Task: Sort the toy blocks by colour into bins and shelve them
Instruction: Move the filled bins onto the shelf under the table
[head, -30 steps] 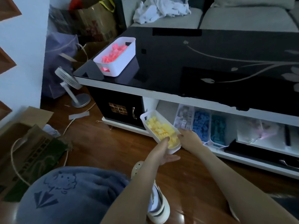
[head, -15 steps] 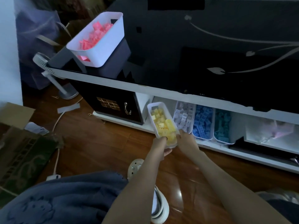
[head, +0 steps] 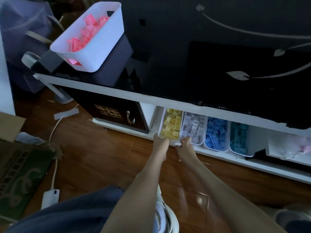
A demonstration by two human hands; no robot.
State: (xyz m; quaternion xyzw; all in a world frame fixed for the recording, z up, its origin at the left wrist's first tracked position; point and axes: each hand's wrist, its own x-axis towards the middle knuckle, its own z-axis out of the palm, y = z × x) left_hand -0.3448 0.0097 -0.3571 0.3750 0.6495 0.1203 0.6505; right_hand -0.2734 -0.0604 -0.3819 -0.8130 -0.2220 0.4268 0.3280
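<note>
A glossy black worktop (head: 185, 56) is filling the upper half of the view, with an open white shelf (head: 252, 167) running beneath it. A white pink-block bin (head: 104, 52) is standing on the worktop's left end.

On the shelf, four bins are sitting side by side: the yellow bin (head: 161, 123) at the left, then a lilac bin (head: 195, 142), a blue bin (head: 216, 149) and a teal bin (head: 239, 153). The yellow bin is lying mostly under the worktop's edge, touching the lilac bin, with only its near end sticking out toward the person.

Both hands are meeting at that near end. The left hand (head: 160, 145) is gripping the near left corner, its fingers wrapping over the rim. The right hand (head: 185, 147) is curling its fingers at the near right corner, just where the yellow and lilac bins meet; I cannot tell whether it is pinching the rim or only touching it.

The yellow blocks (head: 172, 126) are heaping inside, their far part hidden under the worktop. The left fingertips are tucked out of sight, and dim light is blurring the shelf's right end.
</note>
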